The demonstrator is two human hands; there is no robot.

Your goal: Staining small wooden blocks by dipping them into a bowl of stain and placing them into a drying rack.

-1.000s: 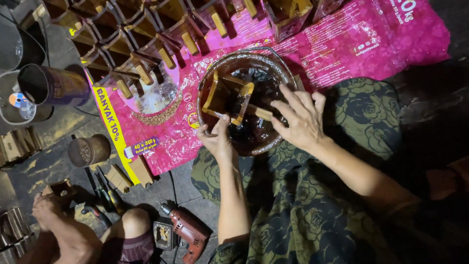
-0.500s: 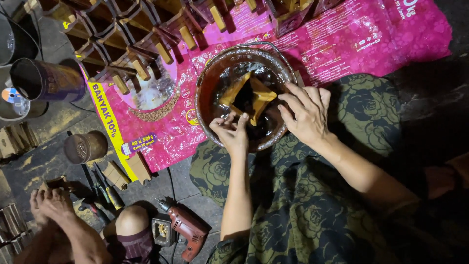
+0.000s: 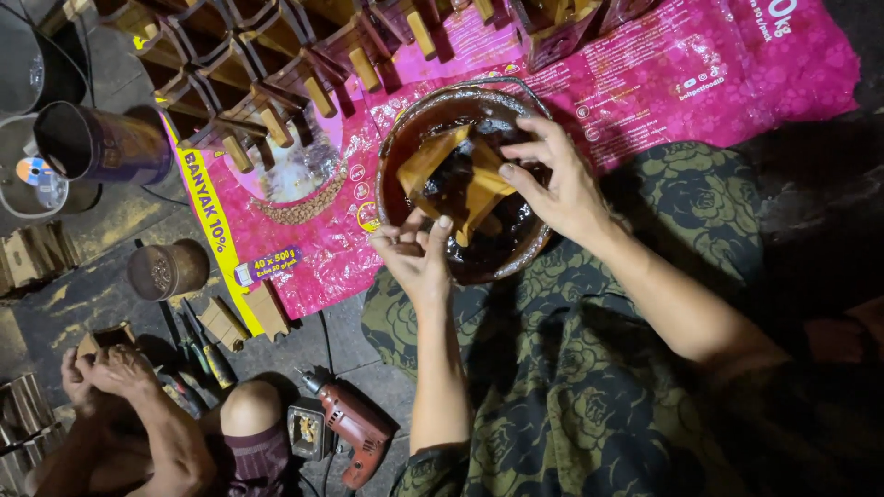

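Left hand point(image 3: 416, 255) at bowl's point(image 3: 394, 156) near rim, fingers pinching wooden piece's point(image 3: 451, 175) lower edge. Right hand point(image 3: 557, 179) reaches in from the right, fingertips gripping the same piece. Piece now lifted, tilted above dark liquid; earlier lay lower.

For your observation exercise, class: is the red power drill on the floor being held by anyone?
No. The red power drill lies alone on the floor beside a knee, while both the left hand and right hand are at the bowl.

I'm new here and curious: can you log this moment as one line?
left hand: on bowl rim | right hand: holding wooden piece over dark liquid | nearby: pink bag, red drill
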